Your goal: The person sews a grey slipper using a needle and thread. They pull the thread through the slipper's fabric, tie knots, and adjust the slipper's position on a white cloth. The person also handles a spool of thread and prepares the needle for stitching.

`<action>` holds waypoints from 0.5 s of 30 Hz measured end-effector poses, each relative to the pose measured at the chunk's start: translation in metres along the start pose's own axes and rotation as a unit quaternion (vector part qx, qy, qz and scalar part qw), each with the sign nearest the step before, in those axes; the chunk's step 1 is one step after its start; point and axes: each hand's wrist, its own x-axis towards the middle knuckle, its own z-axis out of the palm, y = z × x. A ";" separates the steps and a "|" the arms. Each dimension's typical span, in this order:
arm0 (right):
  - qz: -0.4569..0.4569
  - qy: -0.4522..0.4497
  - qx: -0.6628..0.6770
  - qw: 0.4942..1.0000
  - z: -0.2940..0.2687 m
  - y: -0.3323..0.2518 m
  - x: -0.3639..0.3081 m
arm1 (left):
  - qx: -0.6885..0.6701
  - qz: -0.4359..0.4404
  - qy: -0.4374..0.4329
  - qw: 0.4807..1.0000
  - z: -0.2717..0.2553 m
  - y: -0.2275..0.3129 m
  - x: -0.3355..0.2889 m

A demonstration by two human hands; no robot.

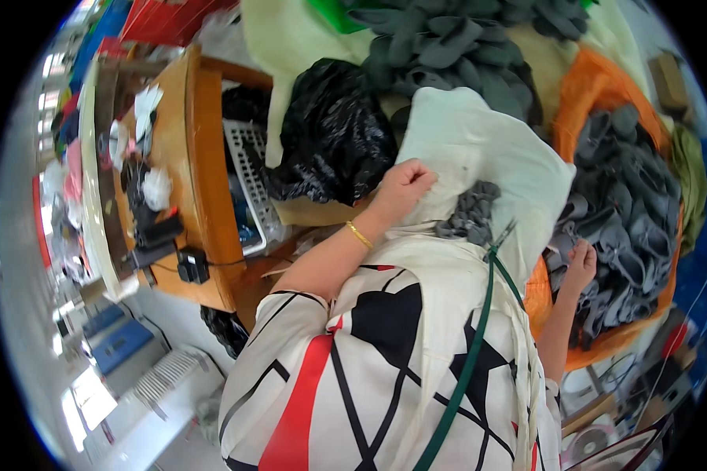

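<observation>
Patterned sleeve (291,345) is closest. Left hand (401,188) presses flat on a cream cushion (487,149); right hand (580,263) grips grey cloth pieces (636,212).

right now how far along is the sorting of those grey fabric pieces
A small bunch of grey pieces already lies on the cream cloth. The left hand rests on that cloth, while the right hand reaches into the orange-lined pile, which looks mostly full, so most seems left.
</observation>
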 end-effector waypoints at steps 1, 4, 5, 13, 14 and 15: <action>-0.024 -0.017 -0.019 0.999 0.017 -0.025 -0.001 | -0.038 -0.011 0.000 0.999 -0.005 -0.004 -0.004; -0.110 -0.103 -0.053 0.987 0.056 -0.073 -0.005 | -0.142 -0.062 0.038 0.987 -0.021 -0.015 -0.017; -0.125 -0.129 -0.069 0.981 0.070 -0.087 -0.009 | -0.142 -0.070 0.058 0.986 -0.029 -0.021 -0.021; -0.142 -0.189 -0.132 0.963 0.130 -0.105 -0.021 | -0.189 -0.193 0.319 0.908 -0.129 -0.098 -0.063; -0.132 -0.199 -0.133 0.962 0.131 -0.104 -0.019 | -0.227 -0.223 0.358 0.878 -0.144 -0.115 -0.072; -0.123 -0.205 -0.132 0.962 0.131 -0.099 -0.016 | -0.213 -0.252 0.385 0.862 -0.156 -0.130 -0.080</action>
